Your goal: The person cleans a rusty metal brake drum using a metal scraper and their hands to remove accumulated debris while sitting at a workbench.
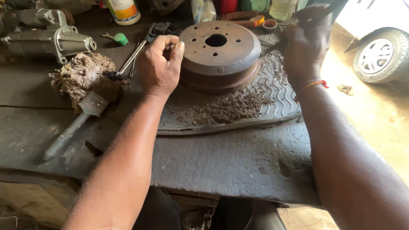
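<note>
- The brake drum (218, 53) is rusty brown metal, matt and rough.
- The mat (272, 102) beneath looks like ribbed dark rubber, dusted with gritty rust flakes (232, 106).
- The hammer (81, 119) is dull grey metal.
- The workbench (238, 164) is worn, grimy and matt.

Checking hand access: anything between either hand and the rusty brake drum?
Nothing visible. The left hand rests against the brake drum at its left rim. The right hand, at the right side, holds a thin dark tool whose tip reaches the drum's edge.
</note>
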